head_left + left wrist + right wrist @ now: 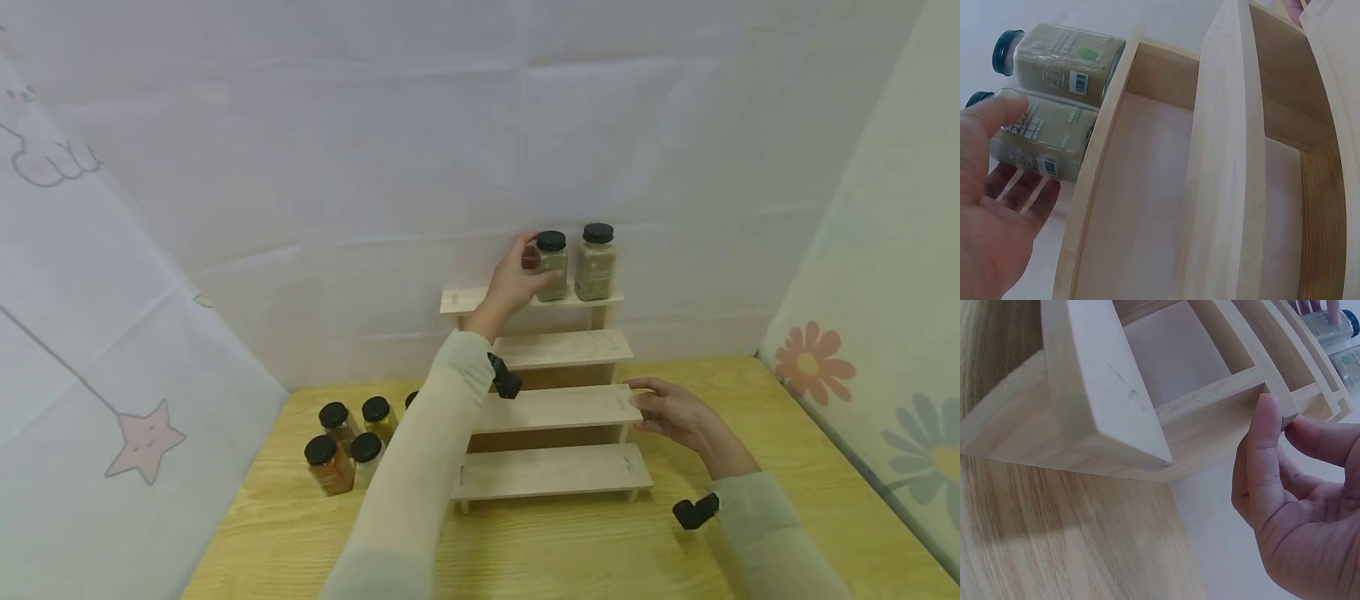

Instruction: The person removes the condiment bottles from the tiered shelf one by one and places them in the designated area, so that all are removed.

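On the top step of a pale wooden tiered rack stand two clear jars of greenish-grey powder with black lids. My left hand holds the left spice jar, thumb across its front and fingers round its far side; the index finger is partly hidden. Close beside it stands the other spice jar, which the hand does not touch. Lower down, my right hand pinches the right end of the rack's second step from the bottom. In the right wrist view, thumb and fingers meet at that board's corner.
Several black-lidded spice jars stand left of the rack on the wooden table, one partly hidden behind the left sleeve. A white cloth wall rises just behind the rack, and printed cloth panels flank both sides.
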The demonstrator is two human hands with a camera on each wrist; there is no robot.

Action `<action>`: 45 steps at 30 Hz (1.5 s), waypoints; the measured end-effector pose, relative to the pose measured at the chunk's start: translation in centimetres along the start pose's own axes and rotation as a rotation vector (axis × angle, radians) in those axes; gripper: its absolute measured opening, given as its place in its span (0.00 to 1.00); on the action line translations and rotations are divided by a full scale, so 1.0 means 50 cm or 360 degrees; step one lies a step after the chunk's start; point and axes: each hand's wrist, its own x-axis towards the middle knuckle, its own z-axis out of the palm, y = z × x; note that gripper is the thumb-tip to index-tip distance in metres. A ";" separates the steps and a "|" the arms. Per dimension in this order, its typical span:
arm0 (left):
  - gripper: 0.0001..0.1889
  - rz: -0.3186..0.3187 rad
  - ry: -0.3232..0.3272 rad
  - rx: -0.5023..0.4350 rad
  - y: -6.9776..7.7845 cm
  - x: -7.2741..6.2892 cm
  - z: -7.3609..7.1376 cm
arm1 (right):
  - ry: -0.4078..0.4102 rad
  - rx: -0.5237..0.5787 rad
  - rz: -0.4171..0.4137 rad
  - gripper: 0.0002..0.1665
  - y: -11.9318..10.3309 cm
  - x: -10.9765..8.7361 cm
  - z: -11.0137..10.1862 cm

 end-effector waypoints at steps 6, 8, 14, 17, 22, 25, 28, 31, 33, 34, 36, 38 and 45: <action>0.39 0.0038 0.0139 0.0067 0.004 0.000 0.003 | -0.0003 -0.0017 0.0002 0.42 -0.002 0.000 0.005; 0.38 0.0050 0.0156 0.0076 0.006 -0.006 -0.001 | -0.0002 -0.0017 0.0002 0.42 -0.002 0.000 0.007; 0.39 0.0108 0.0111 0.0110 0.018 -0.024 -0.026 | -0.0002 0.0006 0.0000 0.42 -0.005 0.004 0.003; 0.39 0.0129 0.0097 0.0096 0.025 -0.032 -0.040 | -0.0012 0.0001 -0.0011 0.42 -0.008 0.007 0.001; 0.40 0.0158 0.0046 0.0065 0.034 -0.053 -0.058 | -0.0015 -0.0018 -0.0007 0.42 -0.008 0.011 0.000; 0.41 0.0178 0.0017 0.0044 0.037 -0.072 -0.069 | -0.0010 -0.0019 -0.0005 0.42 -0.005 0.012 -0.001; 0.40 0.0180 0.0018 0.0032 0.038 -0.092 -0.080 | -0.0014 -0.0016 -0.0006 0.41 -0.003 0.011 0.000; 0.40 0.0196 0.0021 0.0011 0.042 -0.110 -0.092 | -0.0017 -0.0018 -0.0011 0.41 -0.004 0.009 0.000; 0.40 0.0203 0.0021 0.0006 0.045 -0.121 -0.100 | -0.0010 -0.0020 -0.0009 0.41 -0.004 0.007 -0.001; 0.40 0.0207 0.0016 0.0000 0.045 -0.126 -0.104 | -0.0009 -0.0020 -0.0008 0.40 -0.004 0.006 -0.001; 0.39 0.0212 0.0007 -0.0013 0.046 -0.139 -0.113 | -0.0010 -0.0022 -0.0007 0.40 -0.004 0.005 -0.001; 0.39 0.0209 -0.0009 -0.0030 0.045 -0.155 -0.123 | -0.0014 -0.0018 -0.0001 0.41 -0.003 0.004 -0.001; 0.38 0.0226 -0.0071 -0.0084 0.034 -0.219 -0.161 | -0.0017 -0.0018 0.0004 0.41 0.000 0.004 -0.003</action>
